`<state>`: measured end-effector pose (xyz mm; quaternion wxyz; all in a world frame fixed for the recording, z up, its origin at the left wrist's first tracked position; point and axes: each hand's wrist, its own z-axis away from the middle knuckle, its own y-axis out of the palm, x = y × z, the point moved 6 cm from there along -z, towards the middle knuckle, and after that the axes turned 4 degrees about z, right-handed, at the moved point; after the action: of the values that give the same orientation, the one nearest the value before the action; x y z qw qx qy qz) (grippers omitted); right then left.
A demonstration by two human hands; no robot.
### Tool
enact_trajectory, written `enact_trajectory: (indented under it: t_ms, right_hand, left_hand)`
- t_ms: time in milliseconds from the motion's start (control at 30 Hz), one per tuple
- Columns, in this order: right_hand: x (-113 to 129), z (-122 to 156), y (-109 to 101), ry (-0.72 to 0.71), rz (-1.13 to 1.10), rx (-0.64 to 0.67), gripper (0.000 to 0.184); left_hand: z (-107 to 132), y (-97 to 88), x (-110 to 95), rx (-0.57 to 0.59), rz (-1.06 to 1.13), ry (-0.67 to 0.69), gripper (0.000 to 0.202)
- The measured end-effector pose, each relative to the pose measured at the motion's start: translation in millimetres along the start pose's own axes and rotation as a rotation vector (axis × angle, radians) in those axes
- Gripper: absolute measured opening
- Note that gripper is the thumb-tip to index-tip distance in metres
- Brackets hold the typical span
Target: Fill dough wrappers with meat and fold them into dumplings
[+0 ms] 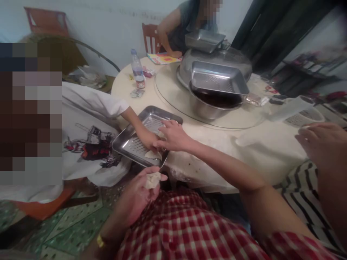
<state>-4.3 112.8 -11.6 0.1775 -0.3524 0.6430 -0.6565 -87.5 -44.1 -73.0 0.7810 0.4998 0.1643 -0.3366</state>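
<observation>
My left hand is closed around a pale dumpling, just below the near edge of a metal tray. Stretched over the tray, my right hand has its fingers and thumb apart. It is right against a co-worker's hand that reaches in from the left. Beneath that hand a flat dough wrapper lies at the tray's near side. Something pale shows under my right fingers; it is too blurred and covered to name.
A glass turntable carries a steel basin, another metal tray and a large domed lid. A bottle stands at the back left. People sit left, across and right; a white basket is on the right.
</observation>
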Motion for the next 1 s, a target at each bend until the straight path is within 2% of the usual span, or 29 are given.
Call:
enact_trajectory:
  t_ms: [67,133,300,433,600,667,767,833,900,933,1000]
  right_hand:
    - [4.6,-17.3,11.4,-0.010,0.035,0.086,0.055]
    - [7.6,-24.3,15.8,-0.022,0.049,0.107,0.053]
    - [11.9,-21.7,8.7,-0.007,0.068,0.102,0.047]
    - [17.1,-19.6,1.6,-0.025,0.051,0.175,0.049]
    - [18.3,-34.0,-12.1,-0.035,0.045,0.169,0.055]
    - [17.0,-37.3,-19.3,-0.043,0.012,0.102,0.052]
    - [10.9,-27.1,-26.8,-0.009,0.030,-0.098,0.036]
    - [10.3,-11.3,-16.5,-0.030,0.092,-0.125,0.026]
    - [10.7,5.6,3.8,-0.051,0.141,-0.067,0.024]
    - [10.2,12.9,13.4,-0.040,0.155,-0.046,0.025]
    - [8.9,23.1,28.1,0.008,0.167,-0.024,0.029]
  left_hand:
    - [8.7,-21.8,-14.0,-0.072,0.016,0.056,0.026]
    - [12.0,-40.1,-24.4,-0.123,0.011,0.071,0.027]
    - [0.9,-68.3,-32.3,-0.188,0.035,0.084,0.025]
    - [-4.8,-63.3,-29.6,-0.165,0.047,0.031,0.023]
    - [1.0,-54.2,-37.4,-0.204,0.055,0.027,0.014]
    - [1.4,-57.2,-38.6,-0.237,0.058,0.015,0.013]
    - [-2.0,-64.5,-41.7,-0.288,0.041,0.001,0.015]
    - [-8.7,-64.0,-51.4,-0.261,-0.001,0.035,0.015]
    - [-19.9,-56.3,-68.3,-0.169,-0.100,0.088,0.010]
    - [-27.3,-49.5,-78.2,-0.098,-0.177,0.105,0.012]
    - [-44.8,-40.1,-95.2,-0.048,-0.436,0.055,0.017]
